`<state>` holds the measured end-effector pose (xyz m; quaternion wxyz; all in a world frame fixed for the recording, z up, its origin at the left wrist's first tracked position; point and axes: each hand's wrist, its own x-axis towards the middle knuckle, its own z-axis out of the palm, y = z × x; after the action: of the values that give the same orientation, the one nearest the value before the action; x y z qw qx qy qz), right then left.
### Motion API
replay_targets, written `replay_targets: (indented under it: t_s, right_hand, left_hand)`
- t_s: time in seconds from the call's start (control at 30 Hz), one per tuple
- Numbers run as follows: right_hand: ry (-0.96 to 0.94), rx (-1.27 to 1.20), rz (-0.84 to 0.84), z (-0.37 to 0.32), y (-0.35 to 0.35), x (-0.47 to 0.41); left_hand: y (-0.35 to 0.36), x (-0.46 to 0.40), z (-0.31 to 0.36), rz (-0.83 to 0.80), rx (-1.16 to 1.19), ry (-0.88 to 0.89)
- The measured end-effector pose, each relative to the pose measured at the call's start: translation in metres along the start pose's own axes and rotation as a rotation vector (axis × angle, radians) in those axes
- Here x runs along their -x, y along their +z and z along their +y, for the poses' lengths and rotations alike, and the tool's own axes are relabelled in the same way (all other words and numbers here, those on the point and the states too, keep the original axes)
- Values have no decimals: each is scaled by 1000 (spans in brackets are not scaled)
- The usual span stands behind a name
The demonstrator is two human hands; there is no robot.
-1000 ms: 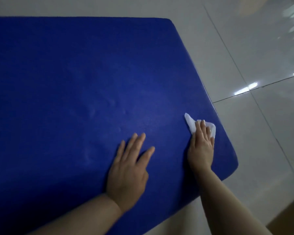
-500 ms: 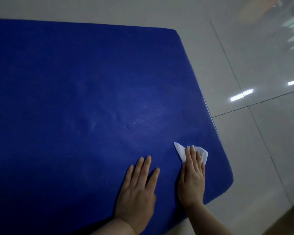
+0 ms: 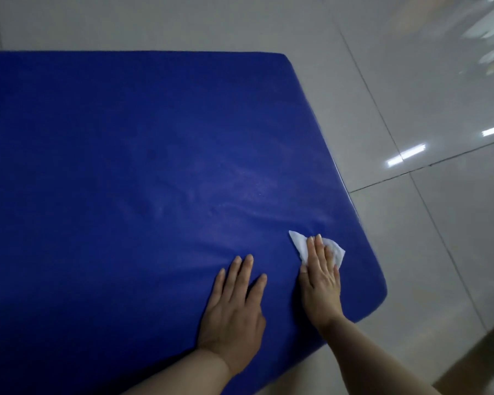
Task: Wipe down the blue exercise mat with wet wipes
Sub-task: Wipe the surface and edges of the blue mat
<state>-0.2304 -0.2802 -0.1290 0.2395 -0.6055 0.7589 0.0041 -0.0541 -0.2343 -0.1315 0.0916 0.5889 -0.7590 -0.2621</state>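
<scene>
Two hands lie palm-down on the blue exercise mat point(image 3: 154, 166) near its near right corner: the left hand point(image 3: 234, 306) rests flat with fingers spread and holding nothing, while the right hand point(image 3: 321, 280) presses straight, close-set fingers onto a crumpled white wet wipe point(image 3: 300, 243), which sticks out past the fingertips. Glossy pale floor tiles point(image 3: 411, 81) with dark grout lines surround the mat, whose long axis runs off the left edge of view and whose right edge slants away from the person.
</scene>
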Motion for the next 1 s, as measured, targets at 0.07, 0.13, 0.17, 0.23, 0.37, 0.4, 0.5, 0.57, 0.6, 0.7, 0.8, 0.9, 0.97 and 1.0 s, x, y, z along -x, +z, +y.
replay_targets:
  t_s: [0.07, 0.13, 0.17, 0.23, 0.37, 0.4, 0.5, 0.57, 0.6, 0.7, 0.8, 0.9, 0.97, 1.0]
  right_hand:
    - [-2, 13, 29, -1, 2, 2]
    - [2, 50, 59, -2, 5, 3]
    - [13, 70, 79, -2, 6, 3]
    - [28, 80, 125, -4, 11, 5]
    - [-192, -6, 117, -18, 33, 59]
    - [-282, 1, 83, -17, 43, 84]
    - [-397, -34, 56, 4, 50, 120]
    - [-273, -81, 157, 27, 37, 97]
    - [-169, -87, 214, 38, 27, 79]
    - [162, -9, 264, 66, -7, 18]
    - [396, -9, 186, 70, -29, -20]
    - [409, -6, 253, 39, -17, -15]
    - [282, -3, 293, 13, 9, 15]
    - [189, -9, 288, 3, 22, 34]
  left_hand:
    - [-6, 2, 0, 33, 29, -1]
    - [-8, 6, -4, 96, 54, 31]
    - [-10, 9, -8, 135, 70, 48]
    - [-15, 15, -23, 205, 46, 60]
    - [-28, 32, -58, 179, -138, 23]
    - [-30, 36, -63, 145, -174, -3]
    - [-32, 43, -68, 76, -220, -47]
    - [-30, 43, -70, 69, -252, -26]
    - [-30, 42, -71, 75, -264, -20]
    - [-29, 42, -74, 81, -273, -9]
    - [-29, 41, -75, 79, -259, -14]
    - [-29, 41, -75, 84, -256, -9]
    - [-29, 41, -75, 92, -251, -4]
    - [-29, 41, -76, 93, -250, -2]
